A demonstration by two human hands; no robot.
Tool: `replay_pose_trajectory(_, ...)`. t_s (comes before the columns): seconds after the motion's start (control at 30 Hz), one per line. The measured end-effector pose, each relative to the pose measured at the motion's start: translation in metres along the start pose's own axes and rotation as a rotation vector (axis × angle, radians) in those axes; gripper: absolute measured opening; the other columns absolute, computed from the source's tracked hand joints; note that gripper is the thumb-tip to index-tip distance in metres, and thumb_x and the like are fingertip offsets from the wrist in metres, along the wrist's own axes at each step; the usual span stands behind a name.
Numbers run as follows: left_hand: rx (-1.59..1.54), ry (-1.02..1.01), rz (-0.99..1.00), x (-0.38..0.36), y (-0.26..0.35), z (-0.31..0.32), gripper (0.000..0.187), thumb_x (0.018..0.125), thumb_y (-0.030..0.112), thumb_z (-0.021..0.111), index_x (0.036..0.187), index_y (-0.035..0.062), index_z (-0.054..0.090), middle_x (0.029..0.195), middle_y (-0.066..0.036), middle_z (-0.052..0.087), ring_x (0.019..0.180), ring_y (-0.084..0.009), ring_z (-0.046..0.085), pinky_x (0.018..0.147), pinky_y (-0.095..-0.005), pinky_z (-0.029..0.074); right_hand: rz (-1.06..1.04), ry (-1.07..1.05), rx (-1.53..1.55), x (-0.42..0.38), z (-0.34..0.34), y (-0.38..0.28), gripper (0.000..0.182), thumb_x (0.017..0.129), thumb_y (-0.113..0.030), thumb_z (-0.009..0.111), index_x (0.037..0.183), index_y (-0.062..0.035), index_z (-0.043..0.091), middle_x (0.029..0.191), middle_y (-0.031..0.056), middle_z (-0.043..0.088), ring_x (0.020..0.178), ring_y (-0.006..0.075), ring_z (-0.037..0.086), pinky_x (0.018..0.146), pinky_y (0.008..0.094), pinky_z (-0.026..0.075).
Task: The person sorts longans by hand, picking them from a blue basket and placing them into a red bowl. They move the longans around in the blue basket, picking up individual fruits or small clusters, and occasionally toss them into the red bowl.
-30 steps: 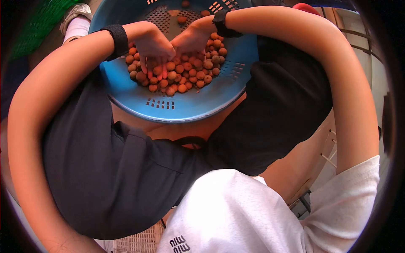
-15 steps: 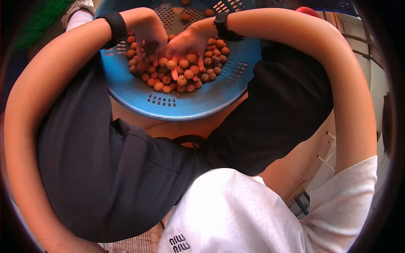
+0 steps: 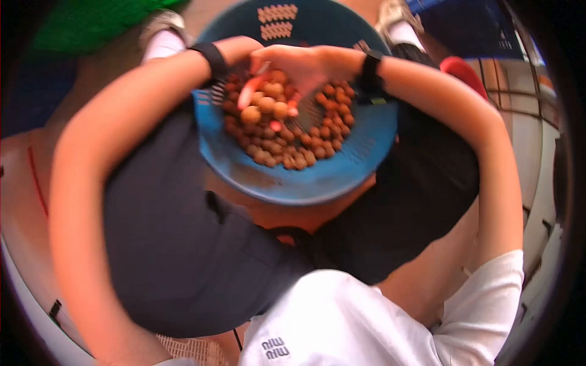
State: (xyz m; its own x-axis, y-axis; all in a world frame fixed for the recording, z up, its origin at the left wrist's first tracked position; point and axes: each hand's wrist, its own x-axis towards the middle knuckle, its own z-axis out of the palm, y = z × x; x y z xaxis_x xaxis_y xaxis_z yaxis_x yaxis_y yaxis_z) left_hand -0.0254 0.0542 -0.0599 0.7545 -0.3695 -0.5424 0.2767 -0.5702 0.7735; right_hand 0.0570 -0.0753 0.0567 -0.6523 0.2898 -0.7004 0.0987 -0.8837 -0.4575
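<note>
A blue basket (image 3: pixel 299 194) with slotted sides holds many small round brown fruits (image 3: pixel 299 160). My right hand (image 3: pixel 299 70) is cupped palm-down over the left part of the pile, its pinkish fingers curled around several lighter fruits (image 3: pixel 267 105) raised above the others. Next to it, at the basket's upper left, is my left hand (image 3: pixel 241 52). The right hand overlaps it, and its fingers are mostly hidden and blurred. Black bands circle both wrists.
My dark-trousered legs flank the basket, with shoes (image 3: pixel 165 23) beyond it. Green material (image 3: pixel 91 24) lies at the upper left and a red object (image 3: pixel 464 76) at the right. A woven surface (image 3: pixel 192 349) shows at the bottom.
The view has shifted, so the basket appears lower and further right. Both hands are higher above the pile, with several fruits in the right fingers. A bare patch of basket floor now shows.
</note>
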Motion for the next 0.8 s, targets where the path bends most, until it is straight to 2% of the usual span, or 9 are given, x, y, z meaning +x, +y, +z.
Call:
replay_pose_trajectory(0.1, -1.420, 0.332, 0.147, -0.049, 0.068, 0.024, 0.028, 0.085, 0.029, 0.048, 0.096, 0.0076, 0.062, 0.089, -0.009, 0.065, 0.072, -0.0238, 0.061, 0.061, -0.0345, 0.049, -0.106, -0.018, 0.112, -0.031, 0.008, -0.035, 0.049, 0.082, -0.042, 0.032, 0.111, -0.0071, 0.052, 0.107, 0.0193, 0.058, 0.070, 0.0356, 0.063, 0.045, 0.0336, 0.050)
replay_pose_trajectory(0.13, -1.269, 0.317, 0.310, -0.045, 0.061, 0.016, 0.027, 0.084, 0.029, 0.049, 0.093, 0.0077, 0.063, 0.088, -0.009, 0.065, 0.070, -0.0225, 0.061, 0.060, -0.0331, 0.048, -0.199, 0.014, 0.155, -0.038, 0.001, -0.041, 0.049, 0.083, -0.041, 0.031, 0.111, -0.0062, 0.052, 0.105, 0.0229, 0.058, 0.069, 0.0353, 0.063, 0.041, 0.0325, 0.048)
replay_pose_trajectory(0.23, -0.320, 0.394, -0.173, 0.003, 0.005, 0.004, 0.024, 0.077, 0.029, 0.053, 0.087, 0.0098, 0.064, 0.079, -0.007, 0.065, 0.064, -0.0181, 0.058, 0.060, -0.0318, 0.046, -0.530, 0.050, 0.207, -0.070, 0.003, -0.053, 0.049, 0.085, -0.042, 0.032, 0.115, -0.0063, 0.047, 0.105, 0.0223, 0.055, 0.069, 0.0289, 0.060, 0.042, 0.0256, 0.047)
replay_pose_trajectory(0.33, -0.161, -0.039, -0.476, 0.004, 0.025, -0.009, 0.023, 0.079, 0.024, 0.049, 0.093, 0.0118, 0.064, 0.088, -0.009, 0.064, 0.072, -0.0188, 0.059, 0.065, -0.0344, 0.048, -0.778, 0.204, 0.261, -0.114, 0.004, -0.047, 0.048, 0.086, -0.040, 0.037, 0.118, -0.0051, 0.044, 0.105, 0.0182, 0.054, 0.068, 0.0233, 0.057, 0.044, 0.0205, 0.045)
replay_pose_trajectory(0.47, -0.168, -0.074, -0.559, 0.005, 0.032, -0.007, 0.027, 0.087, 0.027, 0.042, 0.092, 0.0099, 0.063, 0.077, -0.007, 0.062, 0.070, -0.0185, 0.058, 0.067, -0.0345, 0.048, -0.943, -0.080, 0.330, -0.192, -0.047, -0.035, 0.056, 0.087, -0.036, 0.038, 0.124, 0.0064, 0.036, 0.114, 0.0147, 0.049, 0.086, 0.0199, 0.053, 0.055, 0.0208, 0.044)
replay_pose_trajectory(0.53, -0.218, -0.085, -0.538, 0.013, 0.003, -0.009, 0.033, 0.088, 0.022, 0.041, 0.112, 0.0066, 0.055, 0.093, -0.014, 0.063, 0.079, -0.0255, 0.063, 0.066, -0.0379, 0.053, -0.947, -0.471, 0.490, -0.231, -0.050, -0.027, 0.044, 0.090, -0.033, 0.036, 0.119, -0.0016, 0.047, 0.119, 0.0116, 0.051, 0.100, 0.0294, 0.052, 0.083, 0.0385, 0.045)
replay_pose_trajectory(0.57, -0.228, -0.070, -0.578, 0.005, 0.026, -0.009, 0.026, 0.086, 0.026, 0.045, 0.100, 0.0092, 0.059, 0.074, -0.008, 0.062, 0.068, -0.0192, 0.059, 0.062, -0.0334, 0.049, -1.035, -0.305, 0.508, -0.248, -0.046, -0.018, 0.043, 0.089, -0.032, 0.039, 0.119, -0.0011, 0.046, 0.116, 0.0112, 0.052, 0.094, 0.0254, 0.052, 0.074, 0.0324, 0.044)
replay_pose_trajectory(0.63, -0.178, -0.025, -0.517, 0.003, 0.019, -0.012, 0.030, 0.086, 0.025, 0.046, 0.108, 0.0077, 0.056, 0.084, -0.012, 0.062, 0.073, -0.0220, 0.062, 0.065, -0.0323, 0.051, -1.179, 0.323, 0.593, -0.294, -0.017, 0.006, 0.044, 0.087, -0.029, 0.045, 0.120, 0.0009, 0.041, 0.112, 0.0119, 0.050, 0.081, 0.0167, 0.051, 0.049, 0.0174, 0.039)
replay_pose_trajectory(0.8, -0.104, 0.018, -0.558, -0.007, 0.041, -0.011, 0.034, 0.086, 0.024, 0.045, 0.113, 0.0059, 0.054, 0.098, -0.016, 0.061, 0.079, -0.0245, 0.063, 0.068, -0.0332, 0.053, -1.182, 0.694, 0.685, -0.366, -0.053, 0.126, 0.042, 0.090, -0.027, 0.038, 0.122, 0.0016, 0.040, 0.116, 0.0144, 0.049, 0.093, 0.0225, 0.054, 0.058, 0.0218, 0.048)
